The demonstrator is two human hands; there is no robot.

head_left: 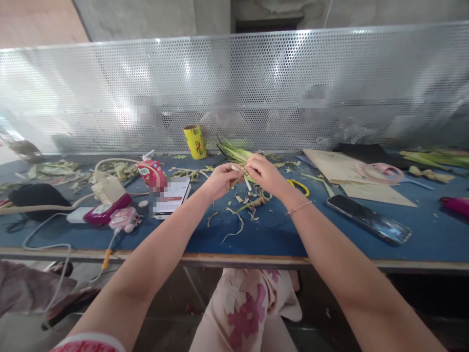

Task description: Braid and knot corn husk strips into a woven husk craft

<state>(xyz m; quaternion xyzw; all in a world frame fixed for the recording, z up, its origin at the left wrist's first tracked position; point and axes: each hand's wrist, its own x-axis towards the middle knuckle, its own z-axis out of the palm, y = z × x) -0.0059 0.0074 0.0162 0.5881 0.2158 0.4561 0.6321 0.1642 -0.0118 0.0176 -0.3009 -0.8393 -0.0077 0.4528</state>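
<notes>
My left hand (222, 179) and my right hand (264, 173) meet above the middle of the blue table (278, 234). Both are closed on a bundle of green leaf strips (234, 152) whose loose ends fan out toward the back. The fingers of both hands pinch the strips where they cross. A half-woven, braided piece (255, 201) lies on the table just below the hands, among cut leaf scraps (234, 222). Yellow-handled scissors (298, 186) lie right beside my right wrist.
A black phone (368, 218) lies to the right, a white phone (171, 196) to the left. A yellow roll (195, 142) stands at the back by the perforated metal screen (256, 88). Pink gadgets (110, 211), cables and a black pouch (36, 195) crowd the left; cardboard sheets (351, 173) lie right.
</notes>
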